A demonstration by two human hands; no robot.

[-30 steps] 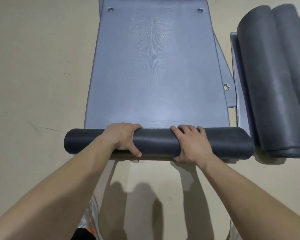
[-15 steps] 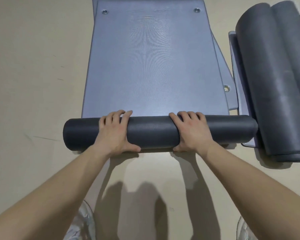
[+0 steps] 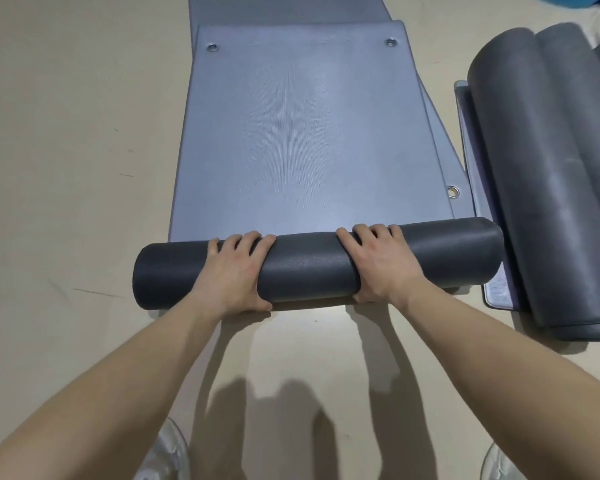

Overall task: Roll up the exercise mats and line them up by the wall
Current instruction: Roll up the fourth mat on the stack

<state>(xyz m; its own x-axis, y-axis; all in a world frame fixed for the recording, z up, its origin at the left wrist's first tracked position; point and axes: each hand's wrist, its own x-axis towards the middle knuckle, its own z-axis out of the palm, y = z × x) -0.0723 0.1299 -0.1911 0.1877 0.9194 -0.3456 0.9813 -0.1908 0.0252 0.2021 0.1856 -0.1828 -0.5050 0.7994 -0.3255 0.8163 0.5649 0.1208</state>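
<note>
Looking down at the beige floor (image 3: 66,168), we are seeing the grey exercise mat (image 3: 309,133) lying flat across its middle, on top of a second mat (image 3: 291,8) whose far end and right edge are showing. Off to the right, rolled mats (image 3: 541,168) are lying side by side on another flat mat (image 3: 499,296), and they are standing just beside the right end of our roll (image 3: 309,268), crowding that side. The roll, the exercise mat's near end wound up dark, is lying crosswise before us. We are gripping it with the left hand (image 3: 236,271) and the right hand (image 3: 378,261), fingers (image 3: 361,233) lightly spread and curling over its top, thumbs tucking under the near side. Metal eyelets (image 3: 212,47) are glinting at the mat's far corners.
</note>
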